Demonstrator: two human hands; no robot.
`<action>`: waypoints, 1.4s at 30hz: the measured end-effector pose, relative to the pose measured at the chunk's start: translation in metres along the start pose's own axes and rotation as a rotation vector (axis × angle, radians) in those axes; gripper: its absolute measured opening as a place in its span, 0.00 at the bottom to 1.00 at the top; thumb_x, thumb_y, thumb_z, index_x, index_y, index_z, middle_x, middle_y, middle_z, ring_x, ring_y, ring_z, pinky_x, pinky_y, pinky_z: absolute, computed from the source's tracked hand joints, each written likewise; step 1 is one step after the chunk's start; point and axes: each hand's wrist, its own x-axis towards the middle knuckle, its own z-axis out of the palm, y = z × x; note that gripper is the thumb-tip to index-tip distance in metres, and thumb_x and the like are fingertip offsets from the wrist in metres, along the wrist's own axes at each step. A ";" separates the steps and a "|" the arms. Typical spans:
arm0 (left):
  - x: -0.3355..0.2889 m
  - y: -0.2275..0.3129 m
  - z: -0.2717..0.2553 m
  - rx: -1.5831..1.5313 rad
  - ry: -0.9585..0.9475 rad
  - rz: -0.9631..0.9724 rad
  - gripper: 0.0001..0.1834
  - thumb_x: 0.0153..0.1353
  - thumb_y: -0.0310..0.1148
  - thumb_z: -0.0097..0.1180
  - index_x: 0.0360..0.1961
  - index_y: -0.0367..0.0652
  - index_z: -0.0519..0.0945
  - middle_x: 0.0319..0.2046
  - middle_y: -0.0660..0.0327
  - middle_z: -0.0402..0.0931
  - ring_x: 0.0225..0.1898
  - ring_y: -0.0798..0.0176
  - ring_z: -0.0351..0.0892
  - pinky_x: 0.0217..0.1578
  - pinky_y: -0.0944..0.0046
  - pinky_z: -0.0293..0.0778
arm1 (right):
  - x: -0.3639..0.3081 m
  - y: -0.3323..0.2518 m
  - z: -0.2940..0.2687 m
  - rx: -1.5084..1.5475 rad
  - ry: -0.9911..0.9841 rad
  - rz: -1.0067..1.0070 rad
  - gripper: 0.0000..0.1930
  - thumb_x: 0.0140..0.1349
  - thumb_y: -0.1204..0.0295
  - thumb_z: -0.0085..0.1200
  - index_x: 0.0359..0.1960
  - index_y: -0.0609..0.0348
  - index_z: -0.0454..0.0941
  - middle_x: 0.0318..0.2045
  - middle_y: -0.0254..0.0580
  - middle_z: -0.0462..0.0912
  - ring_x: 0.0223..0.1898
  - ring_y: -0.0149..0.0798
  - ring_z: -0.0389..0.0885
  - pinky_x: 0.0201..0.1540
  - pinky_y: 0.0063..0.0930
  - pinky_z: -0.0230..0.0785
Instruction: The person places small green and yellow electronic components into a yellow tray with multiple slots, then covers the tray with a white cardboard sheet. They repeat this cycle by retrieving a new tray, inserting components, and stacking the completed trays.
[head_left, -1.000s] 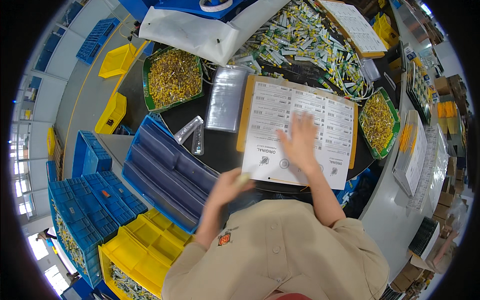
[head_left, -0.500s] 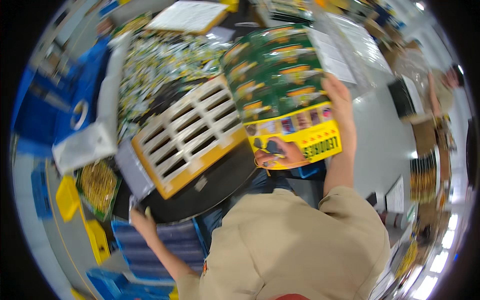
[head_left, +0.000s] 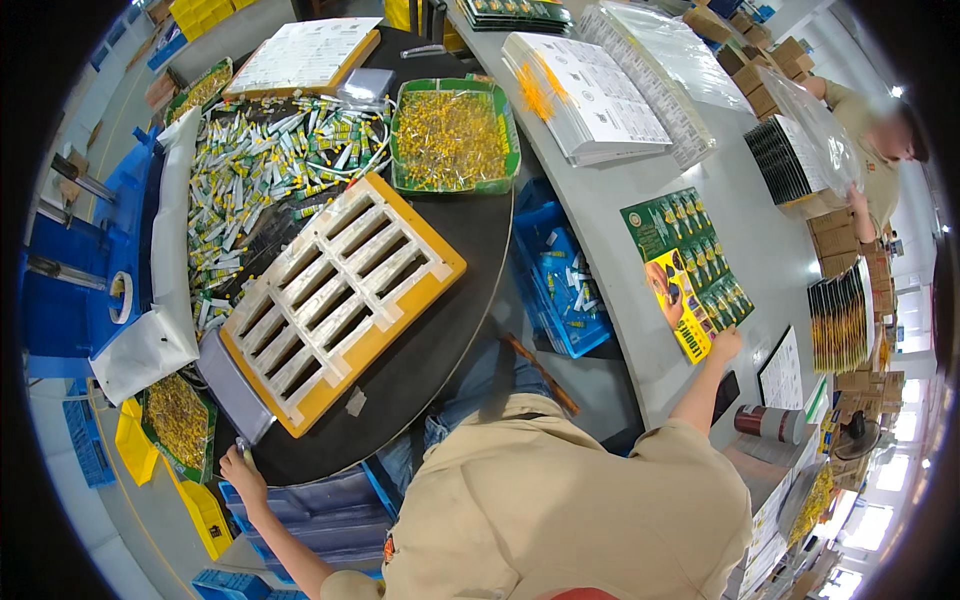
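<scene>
Card point(head_left: 690, 275) of green and yellow print, rectangular in shape, lies on the smooth grey bench point(head_left: 600, 235), to the right of the yellow-edged wooden frame with white slotted face point(head_left: 345, 275). Right hand point(head_left: 727, 343) touches the lower corner of this card; whether its grip pinches the corner or only rests there, I cannot tell. Left hand point(head_left: 243, 475) is to the lower left of the frame, at the edge of the round black bench point(head_left: 440, 340). Its fingers are bent beside a small shiny thing point(head_left: 243, 449), but I cannot tell if the grip is closed on it.

The card carries several rows of small tubes, so I judge this one to be filled. The slots of the frame appear empty. Beyond the frame, a large heap of loose white, green and yellow tubes point(head_left: 240, 180) is left unmounted. Behind the frame's right end stands a green cardboard tray point(head_left: 510, 140) with many small yellow pieces, also loose.
</scene>
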 end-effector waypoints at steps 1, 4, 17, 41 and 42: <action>-0.001 0.005 0.001 -0.032 -0.007 -0.045 0.17 0.66 0.28 0.48 0.55 0.36 0.69 0.48 0.44 0.67 0.48 0.41 0.68 0.50 0.49 0.65 | 0.003 0.007 0.009 0.056 -0.032 -0.048 0.20 0.67 0.60 0.45 0.37 0.68 0.81 0.31 0.59 0.83 0.34 0.58 0.81 0.37 0.47 0.72; -0.009 0.015 0.007 -0.093 0.132 -0.019 0.17 0.67 0.27 0.48 0.55 0.35 0.69 0.47 0.42 0.67 0.48 0.38 0.68 0.51 0.48 0.65 | 0.012 0.018 0.025 0.084 -0.087 -0.075 0.23 0.68 0.58 0.42 0.35 0.70 0.81 0.34 0.63 0.82 0.36 0.63 0.80 0.39 0.51 0.72; -0.013 0.254 -0.074 -1.499 0.402 -0.249 0.14 0.57 0.27 0.54 0.47 0.43 0.75 0.39 0.64 0.71 0.38 0.68 0.71 0.41 0.68 0.70 | -0.350 -0.353 -0.086 1.048 -1.610 -0.833 0.16 0.70 0.68 0.40 0.51 0.63 0.76 0.52 0.46 0.78 0.43 0.37 0.81 0.47 0.29 0.73; 0.043 0.206 -0.051 -1.399 0.018 -0.406 0.11 0.61 0.32 0.62 0.31 0.33 0.78 0.23 0.62 0.79 0.24 0.72 0.78 0.26 0.70 0.76 | -0.576 -0.506 -0.184 0.841 -1.929 -1.923 0.09 0.52 0.74 0.60 0.35 0.60 0.80 0.28 0.44 0.76 0.34 0.52 0.74 0.41 0.41 0.70; 0.039 0.206 -0.050 -1.367 -0.019 -0.450 0.11 0.60 0.33 0.63 0.32 0.33 0.79 0.23 0.62 0.80 0.25 0.72 0.78 0.26 0.71 0.74 | -0.576 -0.502 -0.184 0.687 -1.914 -1.976 0.12 0.52 0.76 0.59 0.39 0.61 0.79 0.33 0.46 0.77 0.38 0.52 0.74 0.44 0.41 0.69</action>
